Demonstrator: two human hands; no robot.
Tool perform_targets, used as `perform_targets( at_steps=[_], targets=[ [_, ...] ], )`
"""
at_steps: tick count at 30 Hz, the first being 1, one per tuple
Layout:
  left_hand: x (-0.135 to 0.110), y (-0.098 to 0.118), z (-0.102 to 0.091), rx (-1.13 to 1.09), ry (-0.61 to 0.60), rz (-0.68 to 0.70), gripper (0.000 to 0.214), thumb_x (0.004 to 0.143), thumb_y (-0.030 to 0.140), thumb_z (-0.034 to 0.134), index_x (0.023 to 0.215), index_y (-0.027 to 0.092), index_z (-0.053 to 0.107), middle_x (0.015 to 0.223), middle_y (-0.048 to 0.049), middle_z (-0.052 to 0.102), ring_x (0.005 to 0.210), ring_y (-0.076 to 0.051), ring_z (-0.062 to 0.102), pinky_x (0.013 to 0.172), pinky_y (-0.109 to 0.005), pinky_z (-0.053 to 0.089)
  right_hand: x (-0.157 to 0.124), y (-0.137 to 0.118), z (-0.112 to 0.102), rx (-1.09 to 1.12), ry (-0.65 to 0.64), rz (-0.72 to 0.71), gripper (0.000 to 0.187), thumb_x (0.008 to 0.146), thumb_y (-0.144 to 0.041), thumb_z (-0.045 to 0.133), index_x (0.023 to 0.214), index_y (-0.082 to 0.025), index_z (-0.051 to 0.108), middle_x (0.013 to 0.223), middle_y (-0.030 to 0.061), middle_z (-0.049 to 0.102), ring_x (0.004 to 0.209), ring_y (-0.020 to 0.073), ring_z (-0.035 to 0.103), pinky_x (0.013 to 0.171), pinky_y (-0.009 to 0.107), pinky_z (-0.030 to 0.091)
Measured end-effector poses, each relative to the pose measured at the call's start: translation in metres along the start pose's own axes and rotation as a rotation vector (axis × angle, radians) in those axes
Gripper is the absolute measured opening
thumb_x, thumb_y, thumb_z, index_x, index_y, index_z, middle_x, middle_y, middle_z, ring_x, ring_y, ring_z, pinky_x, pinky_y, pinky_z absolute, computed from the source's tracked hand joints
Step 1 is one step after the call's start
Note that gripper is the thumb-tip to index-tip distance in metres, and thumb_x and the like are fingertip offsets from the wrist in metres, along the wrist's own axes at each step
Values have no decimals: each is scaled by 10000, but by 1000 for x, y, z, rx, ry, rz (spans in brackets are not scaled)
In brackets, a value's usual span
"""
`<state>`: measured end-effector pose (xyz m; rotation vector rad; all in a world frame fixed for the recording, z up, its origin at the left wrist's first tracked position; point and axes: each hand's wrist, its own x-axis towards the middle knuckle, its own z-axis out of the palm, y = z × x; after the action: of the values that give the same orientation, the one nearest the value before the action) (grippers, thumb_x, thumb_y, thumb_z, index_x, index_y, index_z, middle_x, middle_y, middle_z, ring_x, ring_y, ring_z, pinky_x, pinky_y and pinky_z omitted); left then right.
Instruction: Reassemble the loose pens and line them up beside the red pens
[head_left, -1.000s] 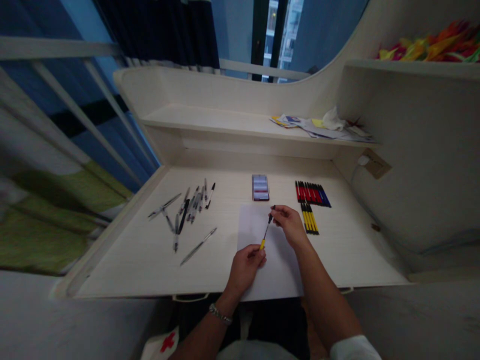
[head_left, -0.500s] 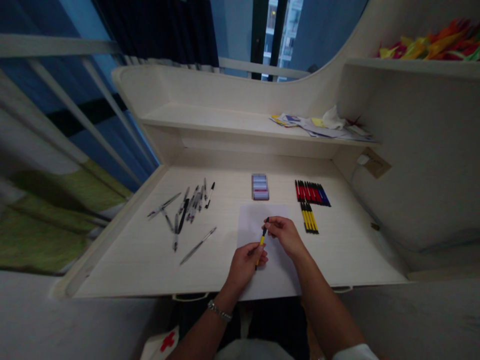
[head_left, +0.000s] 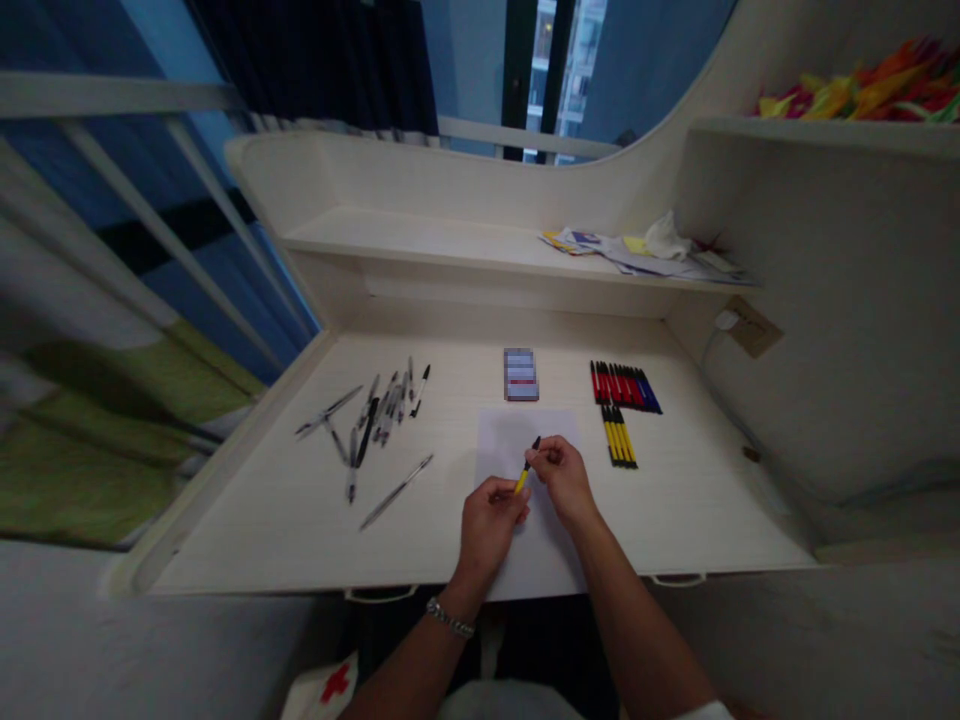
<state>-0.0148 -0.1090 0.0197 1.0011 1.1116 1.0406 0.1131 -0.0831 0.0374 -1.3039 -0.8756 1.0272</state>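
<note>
Over a sheet of white paper (head_left: 551, 560), both hands are on one yellow pen (head_left: 520, 482) with a black upper end. My left hand (head_left: 486, 525) closes round the yellow barrel and hides its lower part. At the black end, my right hand (head_left: 564, 480) pinches with thumb and fingers; the black tip sticks out above them. The pen is tilted, its black end up and away from me. Right of the paper lies a row of yellow pens (head_left: 619, 437) with black ends, just below a row of red pens (head_left: 615, 383) and blue pens (head_left: 646, 390).
A phone (head_left: 521, 375) lies beyond the paper. Several clear and black pens (head_left: 382, 410) are scattered on the left of the desk, with a single clear pen (head_left: 396, 492) nearer me. Papers (head_left: 637, 250) rest on the back shelf. A cable (head_left: 832, 497) runs along the right side.
My right hand has turned slightly and its fingers have moved down along the pen's black end, closer to the left hand. The left hand has shifted slightly left, covering the pen's lower end.
</note>
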Motion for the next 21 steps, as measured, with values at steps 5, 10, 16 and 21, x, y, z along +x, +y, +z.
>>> perform_targets(
  at_steps=[5, 10, 16, 21],
  targets=[
    [0, 1, 0, 4, -31, 36, 291, 643, 392, 766, 735, 154, 627, 599, -4, 639, 540, -124, 590, 542, -232, 463, -3, 4, 5, -73, -19, -14, 314, 670, -483, 701, 625, -194, 585, 531, -45, 467, 509, 107, 397, 494, 250, 317],
    [-2, 3, 2, -114, -82, -71, 325, 620, 400, 780, 743, 152, 610, 615, 3, 630, 531, -122, 595, 542, -243, 471, -4, -2, 0, -47, -60, 32, 340, 655, -503, 719, 620, -194, 581, 588, -23, 557, 557, 121, 465, 537, 251, 348],
    [-5, 8, 4, -196, -127, -106, 333, 645, 400, 769, 795, 146, 614, 673, -14, 637, 580, -132, 620, 571, -253, 487, -1, -5, -1, 147, -104, 112, 384, 747, -553, 613, 914, -212, 670, 865, 66, 686, 764, 179, 593, 629, 280, 421],
    [-5, 7, 6, -194, -97, -114, 339, 614, 378, 792, 773, 143, 608, 670, -6, 626, 571, -132, 620, 564, -255, 492, 0, 0, 4, 112, 39, 49, 320, 642, -471, 749, 658, -192, 595, 643, 0, 607, 603, 131, 521, 572, 256, 394]
  ],
)
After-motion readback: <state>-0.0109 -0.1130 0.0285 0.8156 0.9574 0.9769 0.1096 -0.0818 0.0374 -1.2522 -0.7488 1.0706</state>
